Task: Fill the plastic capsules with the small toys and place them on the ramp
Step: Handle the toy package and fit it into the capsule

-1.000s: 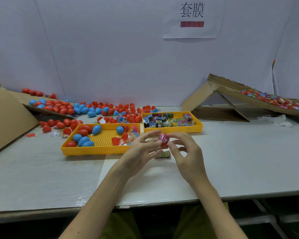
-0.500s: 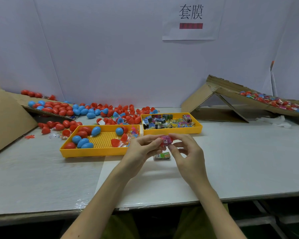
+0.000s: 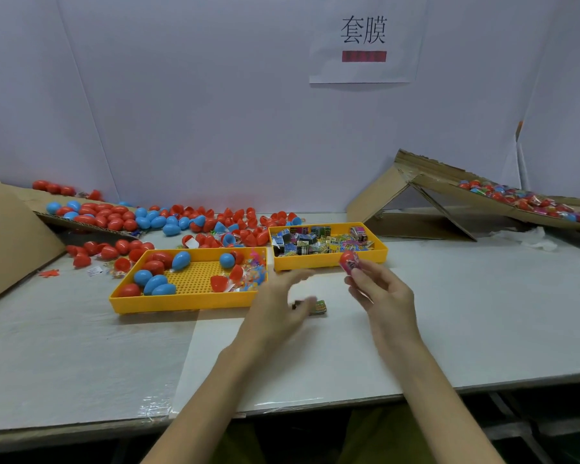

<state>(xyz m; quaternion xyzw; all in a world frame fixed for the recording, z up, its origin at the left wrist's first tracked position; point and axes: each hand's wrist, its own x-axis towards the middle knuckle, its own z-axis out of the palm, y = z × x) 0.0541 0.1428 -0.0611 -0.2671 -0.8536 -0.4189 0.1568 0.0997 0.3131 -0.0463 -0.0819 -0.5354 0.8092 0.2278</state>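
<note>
Right hand pinches the red capsule at its fingertips, raised in front of the toy tray. Left hand, blurred, has fingers apart over a loose toy packet and seems to hold nothing. The ramp is well apart, to the right. Judgement: the shell is light, rigid and slick, so grip it across the seam.

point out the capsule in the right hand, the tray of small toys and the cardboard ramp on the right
capsule (image 3: 349, 259): head view, on its red shell
toy tray (image 3: 315, 262): head view, on its yellow front wall
ramp (image 3: 439, 186): head view, on the bare upper cardboard
</note>
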